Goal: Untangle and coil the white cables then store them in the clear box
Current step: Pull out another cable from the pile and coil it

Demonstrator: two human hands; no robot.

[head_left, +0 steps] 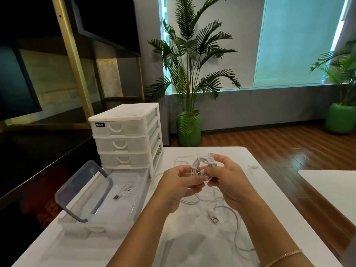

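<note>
Your left hand (180, 182) and right hand (226, 180) both pinch a small coiled white cable (202, 164) between them above the table (192, 237). Loose cables (229, 209) lie just below your hands; the clear box (119, 201), left of your left hand, holds another coil (127, 188).

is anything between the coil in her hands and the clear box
Nothing visible blocks it. The coil is held above the table, the clear box sits open to its left, and its lid leans at the far-left side.
</note>
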